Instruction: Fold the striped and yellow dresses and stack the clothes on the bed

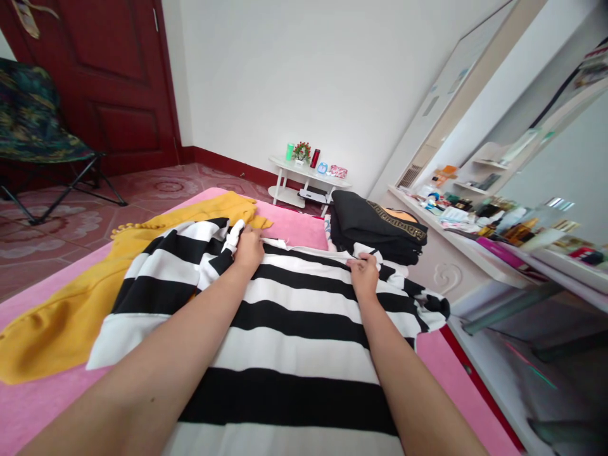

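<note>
A black-and-white striped garment (294, 342) lies spread over the pink bed (42, 405) in front of me. My left hand (247, 248) is closed on its far edge, near a bunched white fold. My right hand (363, 273) pinches the same far edge further right. Both arms stretch out over the stripes.
A yellow garment (71, 310) lies to the left, partly under the striped one. A folded black garment with gold trim (380, 228) sits at the bed's far right. A cluttered dresser (479, 234) runs along the right; a folding chair (38, 126) and small white shelf (308, 180) stand beyond.
</note>
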The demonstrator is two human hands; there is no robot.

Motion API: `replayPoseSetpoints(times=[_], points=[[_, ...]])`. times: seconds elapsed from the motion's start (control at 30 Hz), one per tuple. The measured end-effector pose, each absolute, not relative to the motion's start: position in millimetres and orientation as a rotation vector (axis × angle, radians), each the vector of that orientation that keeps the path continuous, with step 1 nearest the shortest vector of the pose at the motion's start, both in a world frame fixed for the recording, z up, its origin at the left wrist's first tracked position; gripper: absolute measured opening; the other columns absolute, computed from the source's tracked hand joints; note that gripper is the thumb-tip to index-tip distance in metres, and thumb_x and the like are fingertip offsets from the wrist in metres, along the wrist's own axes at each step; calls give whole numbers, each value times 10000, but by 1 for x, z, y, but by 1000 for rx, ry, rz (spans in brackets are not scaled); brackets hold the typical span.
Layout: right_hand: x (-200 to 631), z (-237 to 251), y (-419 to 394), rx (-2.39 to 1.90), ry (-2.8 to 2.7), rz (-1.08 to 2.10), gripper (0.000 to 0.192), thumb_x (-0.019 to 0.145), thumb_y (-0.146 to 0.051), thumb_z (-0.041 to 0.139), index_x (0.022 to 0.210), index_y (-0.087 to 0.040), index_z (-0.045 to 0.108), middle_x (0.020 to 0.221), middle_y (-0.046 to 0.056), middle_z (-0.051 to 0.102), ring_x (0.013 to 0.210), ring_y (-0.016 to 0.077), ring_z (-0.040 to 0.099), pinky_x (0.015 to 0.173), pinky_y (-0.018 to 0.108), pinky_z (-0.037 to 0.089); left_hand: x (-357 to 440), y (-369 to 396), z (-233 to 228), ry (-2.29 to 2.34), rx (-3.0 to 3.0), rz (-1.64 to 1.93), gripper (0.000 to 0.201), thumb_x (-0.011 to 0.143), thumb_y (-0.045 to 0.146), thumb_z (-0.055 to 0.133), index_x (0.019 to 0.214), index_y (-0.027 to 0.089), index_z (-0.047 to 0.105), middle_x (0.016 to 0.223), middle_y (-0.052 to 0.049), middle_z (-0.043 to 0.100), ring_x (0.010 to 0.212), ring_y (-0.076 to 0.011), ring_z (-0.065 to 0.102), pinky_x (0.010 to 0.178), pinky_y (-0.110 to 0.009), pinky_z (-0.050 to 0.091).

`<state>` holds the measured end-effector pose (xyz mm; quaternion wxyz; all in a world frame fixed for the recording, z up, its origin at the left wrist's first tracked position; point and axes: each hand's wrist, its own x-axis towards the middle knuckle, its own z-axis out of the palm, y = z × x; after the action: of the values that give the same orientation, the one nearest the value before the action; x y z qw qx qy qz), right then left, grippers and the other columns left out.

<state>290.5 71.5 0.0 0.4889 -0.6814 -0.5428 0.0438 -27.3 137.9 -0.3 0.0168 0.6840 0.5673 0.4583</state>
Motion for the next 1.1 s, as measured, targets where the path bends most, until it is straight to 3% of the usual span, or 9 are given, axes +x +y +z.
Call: replayPoseSetpoints(times=[0.17, 0.27, 0.33, 0.43, 0.53, 0.67, 0.83, 0.97, 1.1], points=[[276, 3, 59, -1544, -1657, 31, 209, 806, -225, 431, 883, -189, 623, 981, 73, 665, 974, 205, 594, 928, 358, 426, -13, 109, 15, 1384, 2463, 1292, 319, 855, 115, 376, 1026, 182, 638, 1020, -81, 579, 956, -191, 552, 879, -327, 450], [264, 10, 56, -1518, -2023, -23, 267, 852, -242, 428, 1007, -216, 645, 1124, 45, 636, 1103, 182, 530, 1005, 319, 364, -6, 96, 14, 1122, 2642, 895, 389, 923, 345, 361, 1255, 217, 519, 1211, -74, 559, 1107, -205, 524, 970, -338, 399], [258, 10, 58, -1607, -2204, -78, 340, 889, -269, 395, 1162, -216, 590, 1264, 42, 565, 1191, 180, 464, 1045, 329, 317, -7, 98, 7, 1277, 2607, 675, 517, 915, 480, 336, 1335, 195, 438, 1373, -91, 453, 1266, -249, 403, 1056, -391, 309], [252, 5, 62, -1844, -2226, -65, 444, 933, -303, 308, 1352, -212, 421, 1416, 43, 419, 1305, 190, 340, 1090, 408, 230, -11, 109, -3, 1553, 2501, 537, 572, 921, 503, 284, 1370, 162, 387, 1463, -99, 338, 1358, -270, 262, 1105, -432, 213], [244, 1, 60, -1972, -2217, -5, 497, 954, -361, 239, 1427, -214, 287, 1490, 40, 288, 1372, 203, 222, 1100, 502, 157, -11, 110, -3, 1591, 2511, 602, 532, 927, 463, 300, 1356, 165, 397, 1448, -100, 362, 1343, -254, 297, 1101, -412, 243], [236, 4, 40, -2042, -2217, 74, 548, 948, -463, 206, 1439, -226, 263, 1526, 45, 174, 1401, 241, 134, 1086, 542, 160, -18, 82, 2, 1563, 2512, 820, 519, 929, 432, 315, 1376, 171, 349, 1452, -118, 329, 1323, -245, 335, 1038, -400, 361], [279, 9, -16, -1882, -2321, 68, 502, 944, -466, 253, 1409, -293, 328, 1506, -10, 252, 1393, 176, 179, 1117, 412, 189, -64, 35, -6, 1348, 2730, 697, 569, 926, 461, 323, 1413, 167, 312, 1506, -124, 212, 1368, -269, 247, 1097, -429, 280], [339, 16, -55, -1892, -2311, -147, 473, 939, -365, 301, 1369, -200, 408, 1455, 70, 359, 1353, 202, 288, 1087, 407, 266, -107, 2, -11, 1293, 2880, 547, 521, 939, 444, 292, 1366, 171, 411, 1471, -97, 316, 1356, -246, 280, 1126, -413, 233], [352, 38, -80, -2156, -2287, -231, 419, 889, -277, 411, 1283, -178, 515, 1426, 114, 394, 1281, 259, 399, 1010, 410, 365, -124, -35, 5, 1412, 2898, 528, 429, 928, 357, 340, 1277, 176, 511, 1392, -113, 425, 1257, -241, 422, 1073, -387, 326]])
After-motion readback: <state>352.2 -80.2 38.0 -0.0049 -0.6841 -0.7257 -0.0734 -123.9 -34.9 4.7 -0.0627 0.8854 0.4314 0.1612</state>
